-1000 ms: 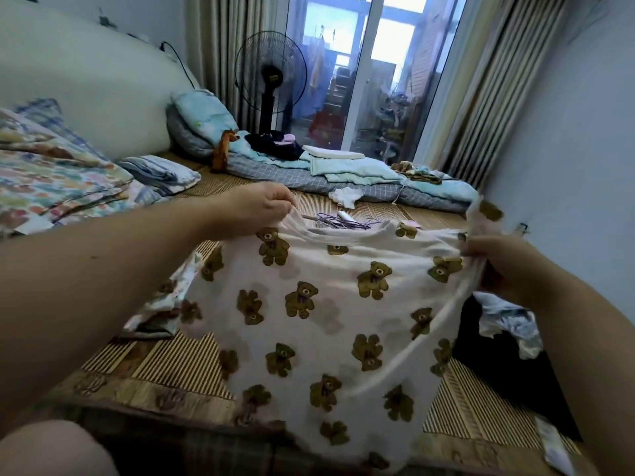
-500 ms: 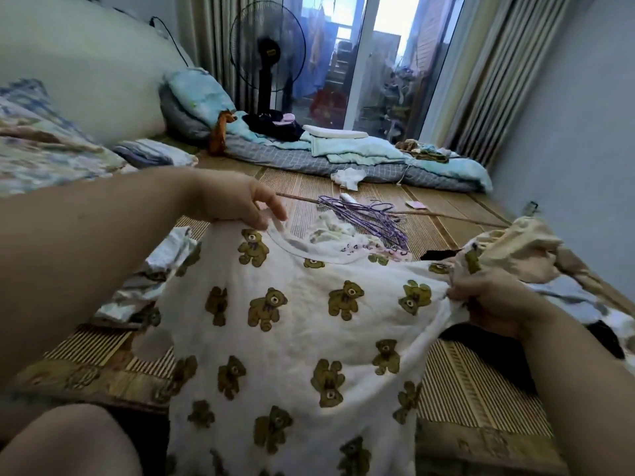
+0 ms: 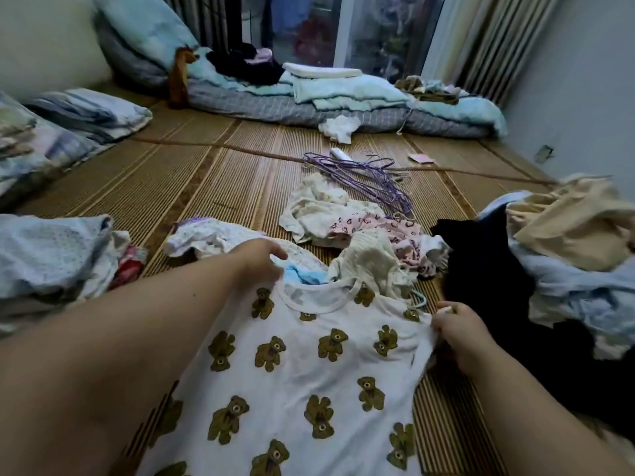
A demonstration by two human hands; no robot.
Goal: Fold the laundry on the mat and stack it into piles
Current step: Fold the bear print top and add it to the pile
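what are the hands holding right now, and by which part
Both hold the white t-shirt printed with brown bears: left hand at one shoulder beside the neckline, right hand at the other shoulder edge.

This is a bedroom in a home, set up for sleeping on the floor. A woven mat (image 3: 192,180) covers the floor, and a grey checked mattress (image 3: 261,108) lies along the far side with folded quilts (image 3: 343,87) and a pale blue pillow (image 3: 147,32) on it. Striped curtains (image 3: 498,39) flank a glass sliding door (image 3: 378,29). Purple hangers (image 3: 364,176) and loose clothes (image 3: 316,207), a bear-print shirt (image 3: 309,372) among them, lie on the mat.
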